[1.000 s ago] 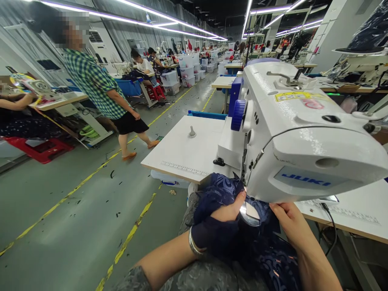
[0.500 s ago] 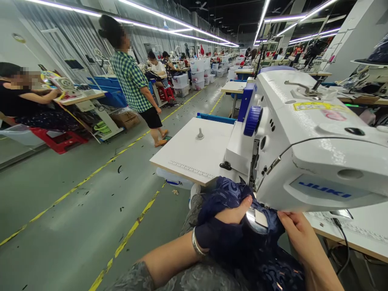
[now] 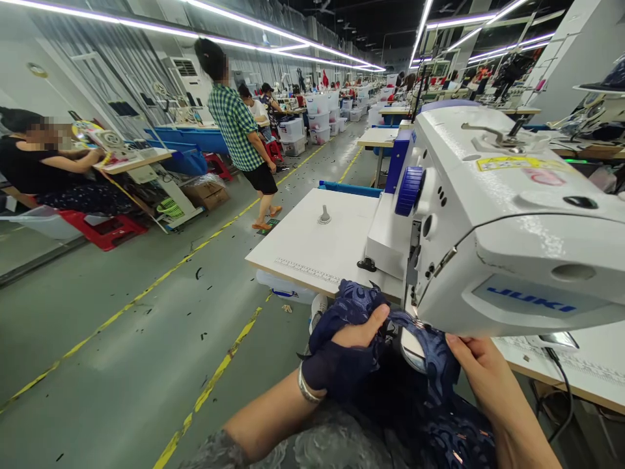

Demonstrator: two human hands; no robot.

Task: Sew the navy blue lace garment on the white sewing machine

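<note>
Left grip (image 3: 360, 333) bunches the navy fabric (image 3: 434, 368) below the sewing machine (image 3: 508, 254); right grip (image 3: 481, 365) pinches its edge. Light, even tension from both should keep it flat and unpuckered.

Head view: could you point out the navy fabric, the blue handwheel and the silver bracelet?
Navy fabric (image 3: 407, 394): head view, on its dark middle folds.
Blue handwheel (image 3: 409, 191): head view, on its ridged rim.
Silver bracelet (image 3: 305, 389): head view, on its band.
</note>
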